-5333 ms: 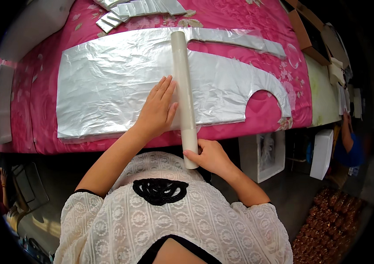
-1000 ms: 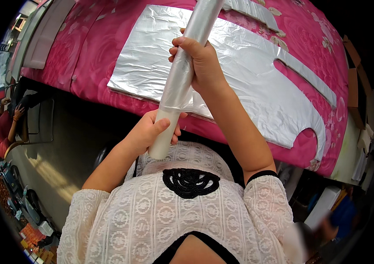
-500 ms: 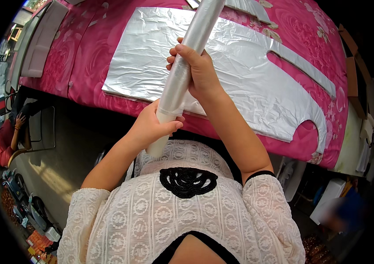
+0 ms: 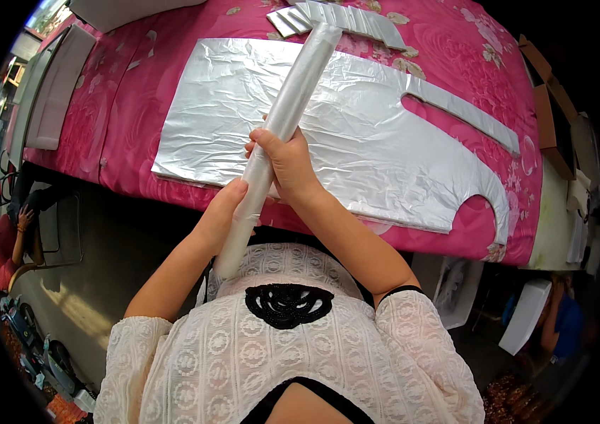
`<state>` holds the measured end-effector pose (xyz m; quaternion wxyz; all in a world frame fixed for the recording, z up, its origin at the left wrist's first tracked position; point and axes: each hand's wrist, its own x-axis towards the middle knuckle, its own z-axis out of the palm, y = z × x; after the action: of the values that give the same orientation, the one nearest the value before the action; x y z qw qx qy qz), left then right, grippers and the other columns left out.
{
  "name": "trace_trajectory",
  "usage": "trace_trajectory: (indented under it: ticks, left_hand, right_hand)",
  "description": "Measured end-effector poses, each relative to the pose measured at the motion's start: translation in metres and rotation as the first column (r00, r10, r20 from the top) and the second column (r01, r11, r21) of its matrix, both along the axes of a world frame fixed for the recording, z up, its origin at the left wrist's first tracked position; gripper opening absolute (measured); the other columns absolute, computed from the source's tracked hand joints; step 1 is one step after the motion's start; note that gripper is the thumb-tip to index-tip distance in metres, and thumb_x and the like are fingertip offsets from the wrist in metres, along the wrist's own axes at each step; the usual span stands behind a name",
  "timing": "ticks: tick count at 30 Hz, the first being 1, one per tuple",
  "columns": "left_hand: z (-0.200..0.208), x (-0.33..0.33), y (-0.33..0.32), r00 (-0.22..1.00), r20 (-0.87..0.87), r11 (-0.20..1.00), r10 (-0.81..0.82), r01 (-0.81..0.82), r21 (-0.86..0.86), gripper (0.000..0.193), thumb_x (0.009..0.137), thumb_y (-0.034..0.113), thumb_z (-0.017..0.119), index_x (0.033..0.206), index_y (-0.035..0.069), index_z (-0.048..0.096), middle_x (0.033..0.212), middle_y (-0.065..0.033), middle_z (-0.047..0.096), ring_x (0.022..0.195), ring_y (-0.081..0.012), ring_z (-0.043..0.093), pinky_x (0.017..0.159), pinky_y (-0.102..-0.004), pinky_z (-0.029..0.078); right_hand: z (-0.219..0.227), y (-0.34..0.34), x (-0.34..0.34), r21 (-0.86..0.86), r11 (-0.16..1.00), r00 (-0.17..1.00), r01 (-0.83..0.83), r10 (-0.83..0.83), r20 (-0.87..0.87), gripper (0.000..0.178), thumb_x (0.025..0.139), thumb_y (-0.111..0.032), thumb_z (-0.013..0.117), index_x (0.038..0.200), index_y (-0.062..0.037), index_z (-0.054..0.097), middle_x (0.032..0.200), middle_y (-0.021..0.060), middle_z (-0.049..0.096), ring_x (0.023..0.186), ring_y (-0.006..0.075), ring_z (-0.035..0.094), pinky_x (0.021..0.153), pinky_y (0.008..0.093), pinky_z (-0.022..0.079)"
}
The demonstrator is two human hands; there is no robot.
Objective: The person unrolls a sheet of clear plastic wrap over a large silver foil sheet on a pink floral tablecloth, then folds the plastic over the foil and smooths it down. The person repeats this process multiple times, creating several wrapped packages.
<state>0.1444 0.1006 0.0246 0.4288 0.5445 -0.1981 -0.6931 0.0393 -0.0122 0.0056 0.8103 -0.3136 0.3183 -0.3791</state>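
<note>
Both my hands grip a long roll of clear plastic film [image 4: 289,99], held at a slant with its far end up and to the right. My left hand [image 4: 221,213] wraps round the lower part near the whitish end by my lap. Higher up, my right hand [image 4: 284,159] closes round the middle, thumb on top. Under the roll lies a stack of flattened silvery plastic bags [image 4: 385,148], with handle cut-outs toward the right. My fingers on the roll's underside are mostly hidden.
A pink floral cloth [image 4: 123,120] covers the table. Folded silvery strips [image 4: 367,27] lie at the far side. A white box-like panel [image 4: 63,88] stands at left, a cardboard box [image 4: 556,131] at right. Two other people [image 4: 4,244] [image 4: 565,325] sit left and right.
The roll has come down and nearer to me, so its far end now shows. Both hands have moved with it, slightly left. The folded strips have come more into view.
</note>
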Motion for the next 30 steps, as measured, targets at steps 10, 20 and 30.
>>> trace_trajectory:
  ticks: [10,20,30]
  left_hand:
    - [-0.019,0.028,0.042,0.946,0.111,0.945,-0.304,0.284,0.16,0.034,0.087,0.029,0.059,0.105,0.001,0.05,0.08,-0.009,0.062,0.059,-0.0128,0.056,0.055,-0.0284,0.049]
    - [-0.031,0.034,0.052,0.922,0.165,0.933,-0.351,0.33,0.142,0.053,0.081,0.04,0.066,0.113,0.002,0.046,0.082,-0.0099,0.062,0.06,-0.0123,0.056,0.055,-0.0274,0.047]
    - [-0.028,0.027,0.052,0.945,0.125,0.952,-0.303,0.293,0.093,0.067,0.074,0.044,0.072,0.12,0.004,0.044,0.088,-0.0108,0.063,0.062,-0.0133,0.058,0.057,-0.0276,0.048]
  right_hand:
    - [-0.014,-0.12,-0.07,-0.311,0.95,0.831,0.023,-0.191,-0.522,0.042,0.085,-0.025,0.065,0.115,0.0016,0.054,0.1,0.007,0.06,0.082,0.0098,0.055,0.071,0.0219,0.045]
    - [-0.011,-0.159,-0.088,-0.003,0.845,0.672,-0.535,0.424,-0.607,0.025,0.088,-0.025,0.062,0.098,-0.0026,0.064,0.082,-0.0008,0.06,0.063,0.0035,0.052,0.054,0.017,0.04]
    - [-0.004,-0.147,-0.088,-0.153,0.743,0.628,-0.652,0.416,-0.658,0.019,0.086,-0.022,0.066,0.084,-0.0036,0.065,0.071,-0.0006,0.059,0.063,0.0066,0.052,0.06,0.0203,0.043]
